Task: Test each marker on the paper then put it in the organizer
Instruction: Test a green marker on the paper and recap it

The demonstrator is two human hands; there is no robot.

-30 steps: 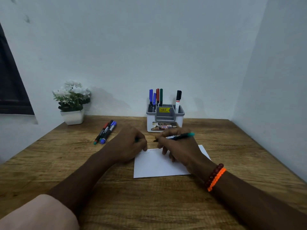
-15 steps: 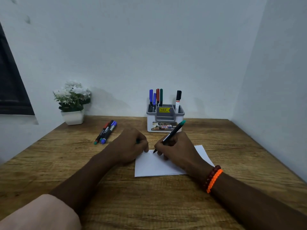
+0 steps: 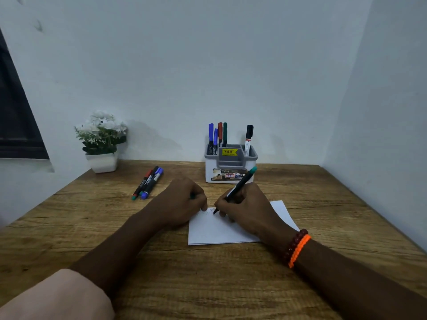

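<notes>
Marker in use: the green-ended marker (image 3: pixel 239 187) is over the far left corner of the paper (image 3: pixel 221 229), its tip down on the sheet; the long axis is tilted, the tip pointing near and left, the green end far and right toward the organizer (image 3: pixel 231 166).
Right hand: the right hand (image 3: pixel 246 207) grips this marker, fingers curled round the barrel.
Left hand: the left hand (image 3: pixel 182 202) rests at the left edge of the paper, fingers curled round a small green piece; I cannot tell what it is.
Organizer: it stands at the far middle and holds five markers upright.
Loose markers: three markers (image 3: pixel 149 183) lie together at the far left.
Surface: a wooden table (image 3: pixel 208 285), grain showing.
Room: pale walls at the far and right sides; a potted white flower (image 3: pixel 101 142) at the far left corner.
</notes>
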